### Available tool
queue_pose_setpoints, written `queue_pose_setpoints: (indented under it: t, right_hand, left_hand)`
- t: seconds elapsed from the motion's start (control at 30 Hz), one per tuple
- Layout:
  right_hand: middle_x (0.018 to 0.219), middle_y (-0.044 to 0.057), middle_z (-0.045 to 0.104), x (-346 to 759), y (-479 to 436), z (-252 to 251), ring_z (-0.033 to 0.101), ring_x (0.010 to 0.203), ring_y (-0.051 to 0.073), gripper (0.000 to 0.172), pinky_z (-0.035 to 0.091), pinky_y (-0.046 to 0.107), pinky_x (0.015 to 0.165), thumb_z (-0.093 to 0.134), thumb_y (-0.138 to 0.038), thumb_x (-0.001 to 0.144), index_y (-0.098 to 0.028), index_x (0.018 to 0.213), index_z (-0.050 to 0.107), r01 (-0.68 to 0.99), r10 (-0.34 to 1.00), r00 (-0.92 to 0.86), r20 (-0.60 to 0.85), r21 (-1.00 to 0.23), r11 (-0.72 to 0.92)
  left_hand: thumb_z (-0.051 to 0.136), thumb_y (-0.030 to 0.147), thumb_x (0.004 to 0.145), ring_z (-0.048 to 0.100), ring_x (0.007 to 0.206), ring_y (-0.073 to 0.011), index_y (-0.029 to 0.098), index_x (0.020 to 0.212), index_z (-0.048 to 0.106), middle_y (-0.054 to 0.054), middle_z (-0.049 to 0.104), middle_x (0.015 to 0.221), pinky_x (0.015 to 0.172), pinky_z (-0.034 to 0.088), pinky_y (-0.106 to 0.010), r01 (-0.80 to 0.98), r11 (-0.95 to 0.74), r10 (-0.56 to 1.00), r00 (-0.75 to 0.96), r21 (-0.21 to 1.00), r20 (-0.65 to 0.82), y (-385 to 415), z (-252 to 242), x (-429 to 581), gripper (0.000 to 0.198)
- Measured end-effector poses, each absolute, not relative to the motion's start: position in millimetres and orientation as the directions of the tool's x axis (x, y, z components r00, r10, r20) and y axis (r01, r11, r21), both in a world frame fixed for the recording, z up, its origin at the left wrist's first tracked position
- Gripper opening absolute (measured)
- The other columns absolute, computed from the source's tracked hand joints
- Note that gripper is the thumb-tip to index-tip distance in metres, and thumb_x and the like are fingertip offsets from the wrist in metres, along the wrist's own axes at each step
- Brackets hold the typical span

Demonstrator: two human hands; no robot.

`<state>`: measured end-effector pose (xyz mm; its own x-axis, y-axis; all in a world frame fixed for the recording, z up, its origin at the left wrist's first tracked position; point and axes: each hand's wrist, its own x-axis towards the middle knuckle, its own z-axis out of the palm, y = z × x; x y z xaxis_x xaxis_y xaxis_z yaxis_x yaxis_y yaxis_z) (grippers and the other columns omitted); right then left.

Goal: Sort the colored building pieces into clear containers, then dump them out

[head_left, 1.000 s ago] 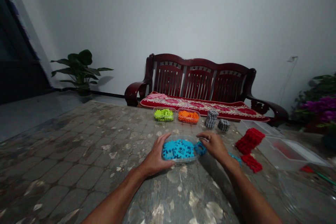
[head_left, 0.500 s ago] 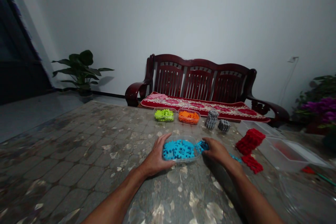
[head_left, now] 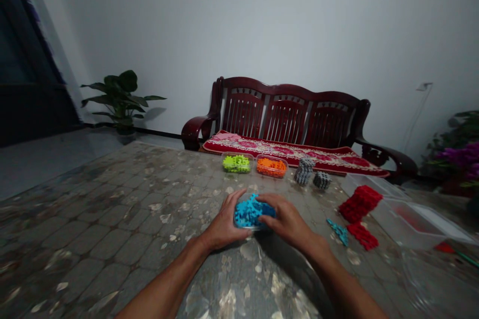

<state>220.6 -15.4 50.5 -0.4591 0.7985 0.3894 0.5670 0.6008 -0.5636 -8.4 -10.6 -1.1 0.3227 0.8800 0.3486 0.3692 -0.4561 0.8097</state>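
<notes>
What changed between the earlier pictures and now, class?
The right hand has moved left, from the right end of the clear tub to over the blue pieces inside; its grip is unclear. The flat blue piece is now uncovered. The left hand still holds the clear tub's left end.

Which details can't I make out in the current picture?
Head view: rest of the blue pieces, hidden by the right hand.
Head view: number of orange pieces, too small and jumbled.
Head view: ends of the purple flowers and green stick, cut off by the right edge.

2 forearms [head_left: 174,276] angle inward; left hand [head_left: 225,220] cupped, right hand [head_left: 286,217] arched palm-down
</notes>
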Motion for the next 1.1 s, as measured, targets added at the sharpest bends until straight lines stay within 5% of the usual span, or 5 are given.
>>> queue_pose_setpoints:
  t: [0.33, 0.5, 0.67, 0.87, 1.1]
  right_hand:
    - [0.118, 0.009, 0.075, 259.3, 14.2, 53.2, 0.067, 0.112, 0.026, 0.033, 0.051, 0.045, 0.103, 0.056, -0.022, 0.085, -0.022, 0.112, 0.075, 0.721, 0.873, -0.196, 0.446, -0.538, 0.437]
    - [0.130, 0.012, 0.069, 312.7, 34.5, 35.7, 0.068, 0.111, 0.027, 0.058, 0.052, 0.043, 0.100, 0.060, -0.015, 0.071, -0.019, 0.129, 0.067, 0.857, 0.980, -0.067, 0.190, -0.492, 0.154]
    - [0.142, 0.013, 0.061, 321.3, 31.2, 11.4, 0.057, 0.130, 0.034, 0.077, 0.042, 0.048, 0.111, 0.071, -0.019, 0.060, -0.019, 0.137, 0.062, 0.881, 0.984, -0.174, 0.029, -0.443, 0.169]
    - [0.135, 0.013, 0.066, 309.5, 25.4, 10.2, 0.059, 0.125, 0.032, 0.071, 0.043, 0.044, 0.109, 0.069, -0.023, 0.065, -0.017, 0.136, 0.063, 0.867, 0.960, -0.281, 0.018, -0.423, 0.261]
    - [0.115, 0.015, 0.069, 299.4, 16.8, 26.5, 0.066, 0.106, 0.026, 0.047, 0.047, 0.032, 0.093, 0.062, -0.027, 0.078, -0.014, 0.124, 0.069, 0.949, 0.969, -0.246, -0.003, -0.205, 0.240]
  left_hand:
    - [0.083, 0.022, 0.061, 0.035, 0.145, -0.0372, 0.025, 0.155, 0.032, -0.014, 0.036, 0.156, 0.122, 0.028, -0.058, 0.379, -0.430, 0.894, 0.309, 0.819, 0.326, -11.6, -0.9, -8.4, 0.107]
    - [0.083, 0.023, 0.062, 0.034, 0.147, -0.0377, 0.025, 0.155, 0.032, -0.015, 0.034, 0.158, 0.123, 0.027, -0.059, 0.384, -0.425, 0.894, 0.320, 0.820, 0.314, -11.3, -0.2, -9.1, 0.106]
    - [0.081, 0.023, 0.062, 0.033, 0.147, -0.0371, 0.023, 0.154, 0.031, -0.015, 0.035, 0.157, 0.123, 0.026, -0.058, 0.391, -0.419, 0.897, 0.315, 0.820, 0.309, -11.6, 0.5, -8.8, 0.105]
    - [0.081, 0.022, 0.060, 0.034, 0.146, -0.0381, 0.023, 0.154, 0.032, -0.016, 0.036, 0.156, 0.122, 0.026, -0.058, 0.401, -0.408, 0.902, 0.315, 0.821, 0.295, -12.8, 3.6, -8.3, 0.105]
    - [0.082, 0.022, 0.062, 0.033, 0.147, -0.0375, 0.025, 0.154, 0.031, -0.014, 0.035, 0.157, 0.123, 0.025, -0.059, 0.394, -0.407, 0.903, 0.312, 0.824, 0.296, -13.8, 4.0, -8.7, 0.105]
